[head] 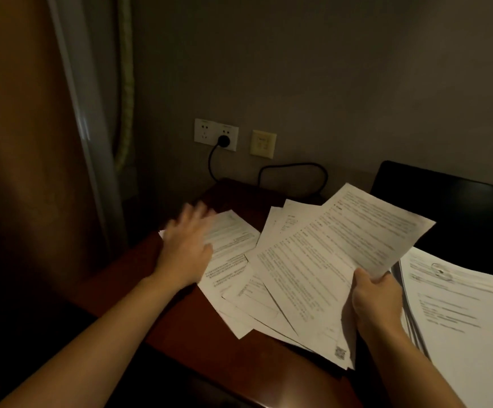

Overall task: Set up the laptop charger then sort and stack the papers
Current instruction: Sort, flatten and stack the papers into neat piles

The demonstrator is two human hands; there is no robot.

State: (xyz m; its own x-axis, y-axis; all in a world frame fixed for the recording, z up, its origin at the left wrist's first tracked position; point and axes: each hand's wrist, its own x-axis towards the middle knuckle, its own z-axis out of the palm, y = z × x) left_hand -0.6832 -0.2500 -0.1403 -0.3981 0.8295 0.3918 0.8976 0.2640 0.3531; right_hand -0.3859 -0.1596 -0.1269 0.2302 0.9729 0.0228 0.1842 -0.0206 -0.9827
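Loose printed papers lie fanned over a dark red-brown desk. My right hand grips the lower edge of a tilted sheet held above the spread. My left hand, fingers apart and blurred, rests flat on a sheet at the left of the spread. A thick paper stack with a paper clip on top sits at the right. The charger's black plug sits in the white wall socket, and its cable loops down behind the desk.
A black laptop lid stands at the back right behind the papers. A yellowish wall plate is right of the socket. A curtain and a window frame fill the left side. The desk's left edge drops into shadow.
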